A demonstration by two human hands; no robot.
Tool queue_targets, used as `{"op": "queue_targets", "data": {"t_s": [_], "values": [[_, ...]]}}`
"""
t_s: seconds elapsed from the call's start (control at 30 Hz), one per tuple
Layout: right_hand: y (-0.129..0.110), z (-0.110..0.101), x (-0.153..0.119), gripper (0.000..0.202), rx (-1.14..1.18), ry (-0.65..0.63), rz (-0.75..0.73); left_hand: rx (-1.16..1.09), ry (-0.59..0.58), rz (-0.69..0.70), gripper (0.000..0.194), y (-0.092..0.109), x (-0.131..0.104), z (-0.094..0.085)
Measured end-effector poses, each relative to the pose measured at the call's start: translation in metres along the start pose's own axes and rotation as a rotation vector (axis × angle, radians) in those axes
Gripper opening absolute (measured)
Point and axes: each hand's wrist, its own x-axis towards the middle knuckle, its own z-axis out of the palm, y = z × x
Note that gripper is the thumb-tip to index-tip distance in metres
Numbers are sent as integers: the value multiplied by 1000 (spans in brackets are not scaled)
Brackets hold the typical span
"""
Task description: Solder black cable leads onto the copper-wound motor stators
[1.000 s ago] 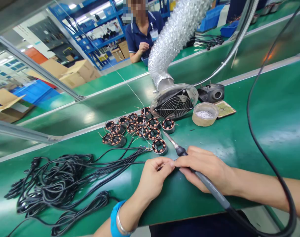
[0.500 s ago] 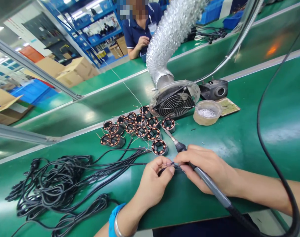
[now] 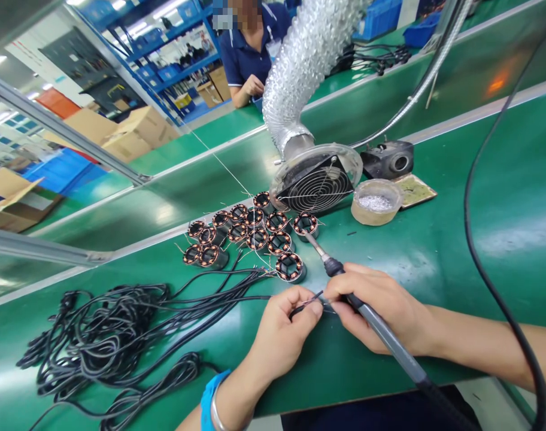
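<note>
Between the pinched fingers of the left hand (image 3: pixel 277 338) sits a thin dark wire (image 3: pixel 317 296), its end pointing toward the right hand (image 3: pixel 387 308). That hand's fingers are wrapped around a soldering iron (image 3: pixel 383 333), tip aimed forward, probably to keep the working end clear of both hands. Whether the right fingertips also grip the wire's end cannot be told. Just beyond the fingers, copper-wound stators (image 3: pixel 290 267) stand on the surface (image 3: pixel 416 275); black cables (image 3: pixel 102 335) lie to the fingers' left, presumably for the left hand's reach. Farther ahead, a fan (image 3: pixel 318 187) faces the fingers, likely to draw off fumes.
</note>
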Motion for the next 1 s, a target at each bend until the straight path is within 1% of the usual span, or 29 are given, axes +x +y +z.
{"op": "queue_targets", "data": {"t_s": [0.17,0.3,0.43,0.57,0.73,0.87,1.0], "values": [[2,0,-1,23,22,-1,13,-9,15,-25,35,-1,0,1],[1,-3,-2,25,24,-3,28,-10,-13,4,35,1,1,-1],[-2,-8,-3,28,52,-53,57,-38,-42,45,36,1,-1,-5],[-2,-9,-4,28,43,-60,26,156,-48,113,33,3,-5,-6],[-3,0,-6,25,16,-42,27,333,-23,215,34,5,-8,-3],[-5,4,-7,27,-28,-3,23,390,-4,247,35,6,-10,-1],[-8,2,-5,28,-103,33,9,390,-21,254,35,6,-11,1]]}}
